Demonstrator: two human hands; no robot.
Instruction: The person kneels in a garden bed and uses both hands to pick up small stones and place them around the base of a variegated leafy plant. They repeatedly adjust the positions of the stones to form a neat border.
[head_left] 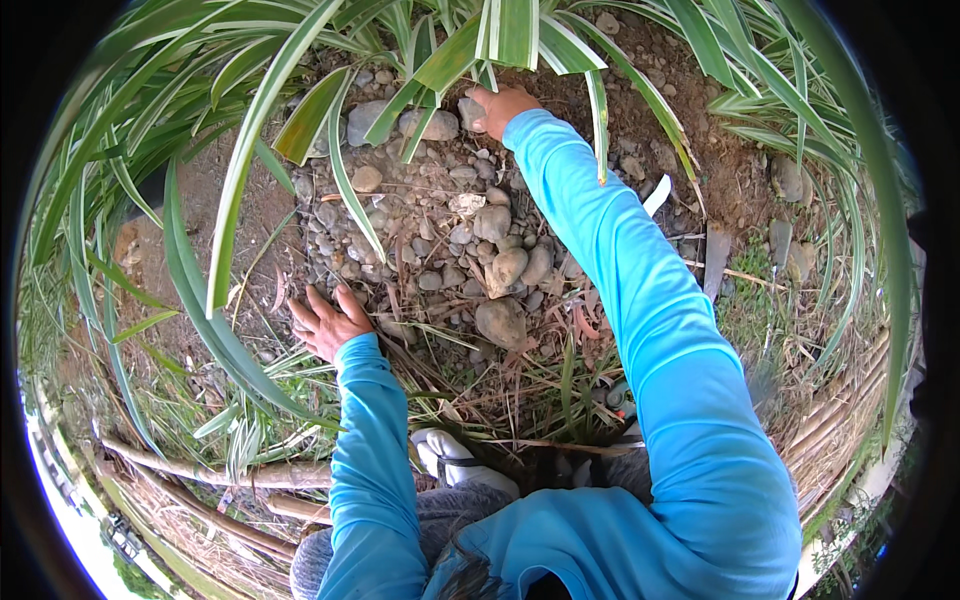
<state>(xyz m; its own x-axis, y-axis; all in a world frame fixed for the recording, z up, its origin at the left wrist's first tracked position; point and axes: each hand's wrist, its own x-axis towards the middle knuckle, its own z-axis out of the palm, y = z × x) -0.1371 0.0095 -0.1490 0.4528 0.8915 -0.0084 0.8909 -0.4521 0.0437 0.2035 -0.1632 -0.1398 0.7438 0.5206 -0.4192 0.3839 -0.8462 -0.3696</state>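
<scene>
My right hand (500, 110) reaches far forward, its fingers closed on a grey stone (471, 114) at the end of a row of larger stones. Beside it in that row lie a rounded stone (430, 125) and a bluish-grey stone (366, 122), partly covered by leaves. My left hand (330, 323) rests on the soil with its fingers spread, holding nothing, at the near left edge of a patch of pebbles (430, 255). Several bigger stones lie in the patch, among them a brown stone (501, 323) nearest me.
Long green-and-white striped leaves (250, 150) arch over the bed from the far side and both sides. A flat grey piece (716, 260) stands right of my right sleeve. Bamboo poles (230, 472) lie at the near left. Dry grass surrounds my shoe (460, 460).
</scene>
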